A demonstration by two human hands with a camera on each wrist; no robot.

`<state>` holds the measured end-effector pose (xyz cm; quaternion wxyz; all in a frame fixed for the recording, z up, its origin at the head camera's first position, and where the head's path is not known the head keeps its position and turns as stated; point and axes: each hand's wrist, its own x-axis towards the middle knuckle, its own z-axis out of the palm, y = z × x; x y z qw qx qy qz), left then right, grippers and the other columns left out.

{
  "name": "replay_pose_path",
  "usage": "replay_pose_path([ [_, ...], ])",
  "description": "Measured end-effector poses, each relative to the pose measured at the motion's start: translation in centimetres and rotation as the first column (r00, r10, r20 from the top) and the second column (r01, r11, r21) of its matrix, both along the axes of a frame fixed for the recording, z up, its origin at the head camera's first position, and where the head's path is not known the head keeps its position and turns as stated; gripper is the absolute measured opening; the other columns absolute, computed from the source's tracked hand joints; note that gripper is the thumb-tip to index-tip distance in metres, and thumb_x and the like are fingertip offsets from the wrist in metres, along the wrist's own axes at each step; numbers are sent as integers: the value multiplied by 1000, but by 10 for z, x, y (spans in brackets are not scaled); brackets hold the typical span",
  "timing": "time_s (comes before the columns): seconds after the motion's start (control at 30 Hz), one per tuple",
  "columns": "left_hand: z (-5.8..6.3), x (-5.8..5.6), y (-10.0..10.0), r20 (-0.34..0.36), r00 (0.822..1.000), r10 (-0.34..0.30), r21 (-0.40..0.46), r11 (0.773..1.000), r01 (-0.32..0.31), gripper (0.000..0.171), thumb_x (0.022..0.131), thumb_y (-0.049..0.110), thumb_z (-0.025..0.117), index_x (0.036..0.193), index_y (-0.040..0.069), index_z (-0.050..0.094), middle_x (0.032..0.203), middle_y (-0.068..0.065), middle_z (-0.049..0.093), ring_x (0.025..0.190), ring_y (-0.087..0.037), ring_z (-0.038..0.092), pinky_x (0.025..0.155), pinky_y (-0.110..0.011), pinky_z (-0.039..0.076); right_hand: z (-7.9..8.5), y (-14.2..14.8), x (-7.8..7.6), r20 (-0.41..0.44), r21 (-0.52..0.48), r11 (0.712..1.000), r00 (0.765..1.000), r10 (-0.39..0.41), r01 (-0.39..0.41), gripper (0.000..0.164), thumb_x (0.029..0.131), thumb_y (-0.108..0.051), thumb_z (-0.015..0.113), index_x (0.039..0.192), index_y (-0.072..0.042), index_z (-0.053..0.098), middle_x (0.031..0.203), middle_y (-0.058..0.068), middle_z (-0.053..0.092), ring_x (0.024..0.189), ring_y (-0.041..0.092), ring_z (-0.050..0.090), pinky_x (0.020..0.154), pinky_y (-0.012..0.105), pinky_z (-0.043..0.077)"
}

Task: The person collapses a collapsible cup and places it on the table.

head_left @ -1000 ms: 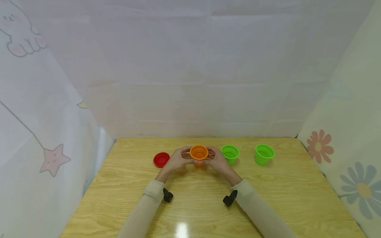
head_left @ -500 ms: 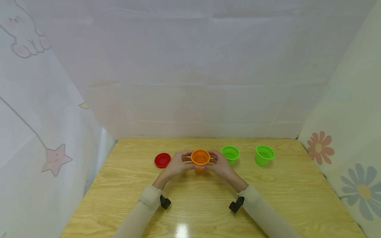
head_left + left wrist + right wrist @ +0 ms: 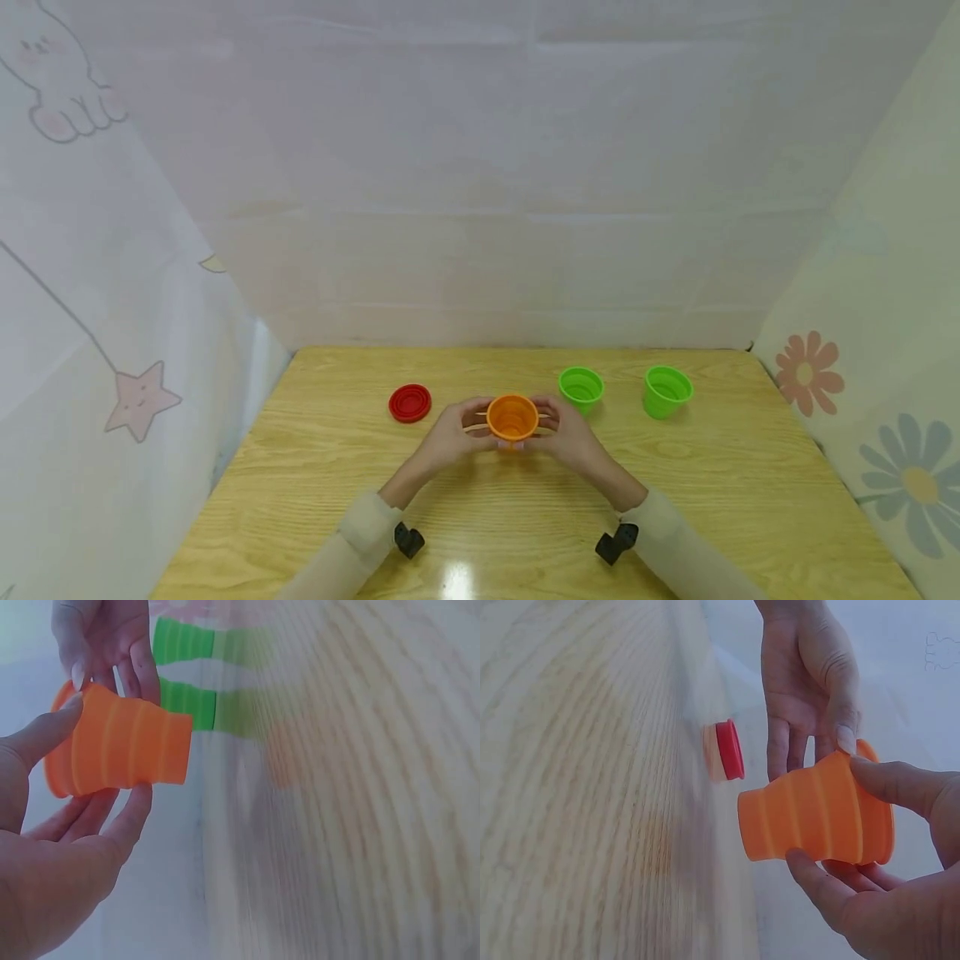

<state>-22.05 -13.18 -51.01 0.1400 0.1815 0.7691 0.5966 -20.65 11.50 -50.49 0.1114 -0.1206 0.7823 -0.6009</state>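
Observation:
An orange collapsible cup point(image 3: 513, 418), pulled out to its full ribbed height, is held between both hands with its mouth up. My left hand point(image 3: 453, 433) grips its left side, thumb near the rim and fingers round the far wall. From the right, my right hand point(image 3: 568, 432) grips it the same way. Both wrist views show a gap between the cup's base and the table, so the cup point(image 3: 124, 742) is off the surface. The thumbs almost meet at the rim in the right wrist view, where the orange cup point(image 3: 817, 810) hides part of the left fingers.
A flattened red collapsible cup point(image 3: 410, 403) lies left of the hands on the wooden table point(image 3: 495, 517). One extended green cup point(image 3: 581, 388) stands just beyond the right hand, and another green cup point(image 3: 667, 392) stands farther right. A pale curtain point(image 3: 495, 250) hangs behind.
Both hands have brought the orange cup toward the person and slightly right, and it looks larger. The red and green cups stay where they were.

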Motion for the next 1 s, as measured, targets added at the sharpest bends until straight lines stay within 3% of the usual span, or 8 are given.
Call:
replay_pose_path([
  [0.2,-1,16,4,17,1000,1,5,1000,-1,61,90,12,84,146,9,60,144,-16,64,132,-38,63,109,-40,58,-3,6,11,-13,33,999,1000,24,-23,68,87,-16,88,145,-5,54,144,20,61,129,38,64,109,48,58],
  [0.37,-3,29,9,37,999,-35,29,999,34,62,90,15,85,146,7,59,146,-17,62,133,-40,63,107,-38,59,-6,15,23,17,33,999,999,40,-40,68,85,-18,90,142,-4,56,142,20,62,127,37,66,107,48,59],
  [0.57,-5,31,12,36,999,-30,33,999,29,59,90,18,85,144,11,62,145,-13,65,132,-40,63,102,-31,61,-4,21,24,15,20,996,997,82,-82,70,87,-23,88,144,-3,55,145,21,60,130,40,64,108,43,59],
  [0.73,-4,32,13,23,999,-26,0,1000,26,50,94,25,82,139,12,66,139,-12,69,123,-38,68,97,-33,63,-2,25,23,59,-16,995,994,97,-96,70,90,-25,86,147,-2,53,146,24,58,124,37,66,94,31,63],
  [1.0,-4,34,14,111,994,0,-2,1000,1,46,97,33,78,136,10,69,133,-11,73,111,-22,74,96,-32,63,-8,25,22,127,-49,995,988,91,-86,74,90,-27,86,149,-2,50,147,24,57,119,27,69,92,30,64],
])
